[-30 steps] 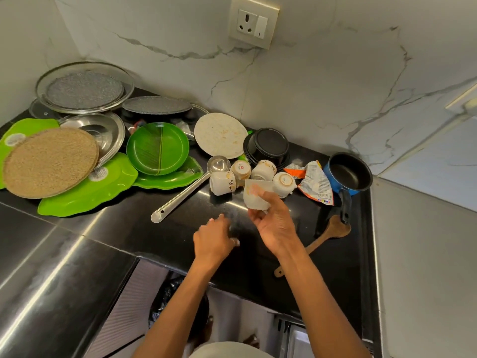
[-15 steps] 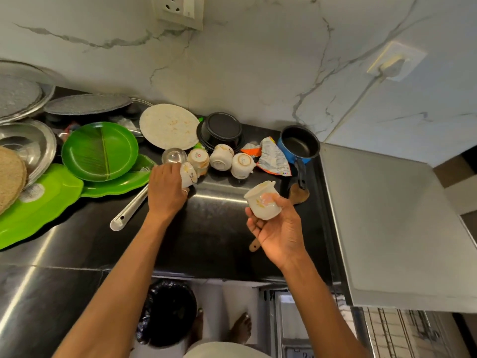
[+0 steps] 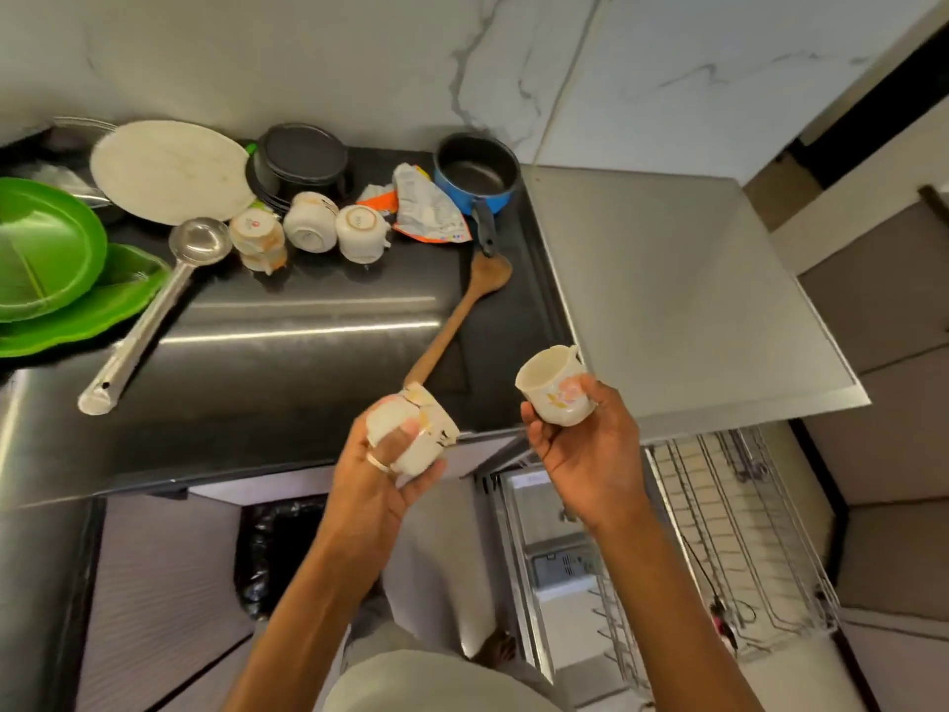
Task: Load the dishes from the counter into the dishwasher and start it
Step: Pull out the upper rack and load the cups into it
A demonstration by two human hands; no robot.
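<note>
A floral cup [image 3: 557, 390] is grasped from beneath by the right hand [image 3: 585, 459], its mouth tilted leftward. A second cup [image 3: 418, 434] is clasped on its side in the left hand [image 3: 380, 480]. Both are held clear of the counter [image 3: 308, 377], near the pulled-out dishwasher rack [image 3: 744, 531], presumably for racking together. Forearms are raised, wrists bent. Further cups [image 3: 310, 228] are noted by the wall.

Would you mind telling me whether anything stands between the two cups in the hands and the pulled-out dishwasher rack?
Nothing visible does. The right hand grips the floral cup and the left hand grips the other cup, both in open air off the counter edge. The wire rack lies pulled out below the right hand.
</note>
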